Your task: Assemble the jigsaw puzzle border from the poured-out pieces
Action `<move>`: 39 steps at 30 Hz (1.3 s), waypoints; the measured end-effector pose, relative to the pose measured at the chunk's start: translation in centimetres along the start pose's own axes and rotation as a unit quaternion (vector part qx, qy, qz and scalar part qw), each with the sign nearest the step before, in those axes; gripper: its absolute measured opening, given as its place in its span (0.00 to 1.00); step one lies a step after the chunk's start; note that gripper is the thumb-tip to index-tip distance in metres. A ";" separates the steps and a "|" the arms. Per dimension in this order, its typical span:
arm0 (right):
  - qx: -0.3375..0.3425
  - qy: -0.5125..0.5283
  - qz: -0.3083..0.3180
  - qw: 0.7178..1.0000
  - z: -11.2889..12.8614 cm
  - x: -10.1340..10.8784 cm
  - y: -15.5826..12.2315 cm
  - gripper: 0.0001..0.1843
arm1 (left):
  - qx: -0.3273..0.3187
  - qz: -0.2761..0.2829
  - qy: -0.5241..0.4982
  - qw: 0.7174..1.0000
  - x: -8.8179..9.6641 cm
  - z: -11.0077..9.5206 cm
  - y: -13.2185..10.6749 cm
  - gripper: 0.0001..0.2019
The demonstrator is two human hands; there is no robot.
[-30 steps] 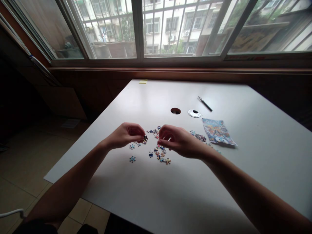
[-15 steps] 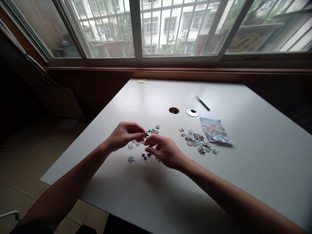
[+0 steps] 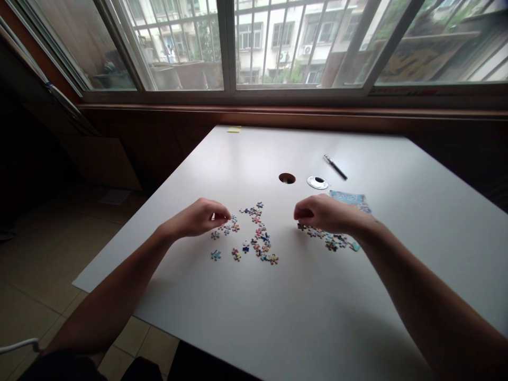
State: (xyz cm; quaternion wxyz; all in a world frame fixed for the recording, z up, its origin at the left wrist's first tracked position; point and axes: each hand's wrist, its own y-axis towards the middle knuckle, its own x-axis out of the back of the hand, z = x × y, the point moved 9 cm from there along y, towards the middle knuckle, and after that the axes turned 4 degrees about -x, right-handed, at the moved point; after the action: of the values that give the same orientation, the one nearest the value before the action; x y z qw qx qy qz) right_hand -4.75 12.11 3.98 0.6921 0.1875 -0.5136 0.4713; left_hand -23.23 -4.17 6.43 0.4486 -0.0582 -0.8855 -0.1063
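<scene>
My left hand (image 3: 204, 216) is at the left edge of the left cluster of small jigsaw puzzle pieces (image 3: 260, 233). Its thumb and forefinger are pinched together, and I cannot make out what is between them. A few light-blue pieces (image 3: 215, 255) lie apart below that hand. My right hand (image 3: 323, 212) hovers low over a second pile of puzzle pieces (image 3: 335, 242), hiding part of it. Its fingers are curled down and closed; anything in them is hidden.
A colourful printed sheet (image 3: 349, 198) lies partly behind my right hand. Farther back on the white table (image 3: 246, 307) are a round cable hole (image 3: 287, 178), its silver cover (image 3: 317, 183), a dark pen (image 3: 335, 167) and a yellow sticky note (image 3: 234, 129). A barred window stands behind.
My right hand has moved right, from beside my left hand to the right-hand pile. The dark puzzle piece at my left fingertips no longer shows clearly. The view has shifted slightly.
</scene>
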 end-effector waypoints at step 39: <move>0.000 -0.055 0.053 0.997 1.9 -0.2 -1.6 0.06 | 0.246 0.147 -0.055 0.957 3.3 8.9 -6.0 0.11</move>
State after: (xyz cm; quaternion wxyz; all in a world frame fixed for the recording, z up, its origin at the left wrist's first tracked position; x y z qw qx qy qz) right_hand -4.39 9.83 4.96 0.6367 0.1856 -0.5603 0.4962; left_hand -33.32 -7.85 3.21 0.4106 -0.0810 -0.8892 0.1849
